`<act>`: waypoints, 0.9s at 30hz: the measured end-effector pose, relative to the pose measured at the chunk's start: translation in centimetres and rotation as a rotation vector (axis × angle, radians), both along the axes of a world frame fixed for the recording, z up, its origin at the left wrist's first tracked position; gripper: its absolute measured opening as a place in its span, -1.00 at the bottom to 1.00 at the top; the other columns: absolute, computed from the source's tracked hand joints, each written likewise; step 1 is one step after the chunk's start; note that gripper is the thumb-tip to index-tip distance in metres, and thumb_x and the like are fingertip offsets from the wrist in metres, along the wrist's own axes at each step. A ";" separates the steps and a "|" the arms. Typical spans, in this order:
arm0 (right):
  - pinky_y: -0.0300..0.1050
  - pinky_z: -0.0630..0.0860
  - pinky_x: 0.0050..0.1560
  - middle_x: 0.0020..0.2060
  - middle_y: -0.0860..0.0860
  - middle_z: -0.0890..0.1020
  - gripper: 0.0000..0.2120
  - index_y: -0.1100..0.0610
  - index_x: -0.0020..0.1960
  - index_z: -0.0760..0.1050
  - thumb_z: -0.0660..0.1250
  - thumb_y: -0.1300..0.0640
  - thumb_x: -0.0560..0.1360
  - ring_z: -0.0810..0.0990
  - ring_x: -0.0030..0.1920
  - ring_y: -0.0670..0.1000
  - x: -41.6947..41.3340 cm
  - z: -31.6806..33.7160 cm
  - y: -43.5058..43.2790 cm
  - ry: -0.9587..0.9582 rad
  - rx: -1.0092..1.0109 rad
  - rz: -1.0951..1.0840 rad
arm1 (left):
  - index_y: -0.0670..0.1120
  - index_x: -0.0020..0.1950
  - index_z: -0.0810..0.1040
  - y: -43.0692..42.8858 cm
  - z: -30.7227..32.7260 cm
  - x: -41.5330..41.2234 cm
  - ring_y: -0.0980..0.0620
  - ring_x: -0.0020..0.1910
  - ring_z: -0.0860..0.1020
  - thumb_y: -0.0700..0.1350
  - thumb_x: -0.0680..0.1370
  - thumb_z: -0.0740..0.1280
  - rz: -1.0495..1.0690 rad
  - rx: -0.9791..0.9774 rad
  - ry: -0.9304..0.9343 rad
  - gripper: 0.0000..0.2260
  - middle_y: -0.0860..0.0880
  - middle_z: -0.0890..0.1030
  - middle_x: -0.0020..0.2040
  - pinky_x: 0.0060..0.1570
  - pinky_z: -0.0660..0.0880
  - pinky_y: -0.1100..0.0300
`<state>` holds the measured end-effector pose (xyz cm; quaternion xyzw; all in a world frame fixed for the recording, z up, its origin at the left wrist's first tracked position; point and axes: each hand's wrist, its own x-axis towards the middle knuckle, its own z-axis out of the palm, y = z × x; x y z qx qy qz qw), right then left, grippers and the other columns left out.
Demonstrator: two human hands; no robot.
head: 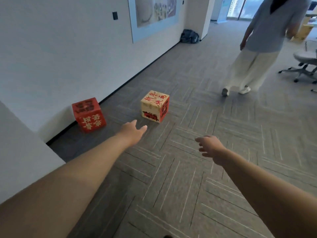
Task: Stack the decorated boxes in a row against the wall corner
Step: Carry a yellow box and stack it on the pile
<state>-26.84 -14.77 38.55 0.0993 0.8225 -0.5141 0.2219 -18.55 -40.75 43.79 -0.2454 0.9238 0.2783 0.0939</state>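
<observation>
A red decorated box [89, 115] with gold characters sits on the carpet against the white wall, close to the wall corner at the left. A cream decorated box [155, 106] with red characters stands out on the open carpet, to the right of the red one. My left hand [133, 132] reaches forward with straight fingers, just short of the cream box and between the two boxes, holding nothing. My right hand [210, 146] hovers lower right of the cream box, fingers loosely spread and empty.
A person [260, 45] in a grey top and white trousers walks away at the upper right. An office chair [303, 66] stands at the right edge. A dark bag [189, 36] lies by the far wall. A white wall section [20, 148] juts out at left.
</observation>
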 end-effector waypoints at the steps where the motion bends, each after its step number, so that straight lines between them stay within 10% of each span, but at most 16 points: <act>1: -0.11 0.40 -0.24 -0.22 0.06 0.49 -0.82 0.20 0.13 0.50 0.31 0.14 0.57 0.49 -0.17 0.08 -2.8 0.0 -1.3 -0.016 0.017 0.009 | -0.07 0.59 0.09 -1.3 0.1 -2.7 -0.14 0.54 0.15 0.21 0.62 0.10 0.006 0.010 -0.010 -0.38 -0.13 0.15 0.57 0.44 0.18 -0.06; 27: -0.05 0.45 -0.09 -0.09 0.07 0.55 -0.69 0.24 0.25 0.48 0.29 0.09 0.57 0.51 -0.08 0.07 -67.8 -14.3 -31.8 -0.283 0.131 -0.063 | -0.10 0.51 0.27 -32.3 -13.4 -73.4 -0.15 0.40 0.37 0.10 0.66 0.12 -0.184 0.060 -0.284 -0.53 -0.14 0.38 0.45 0.27 0.36 0.03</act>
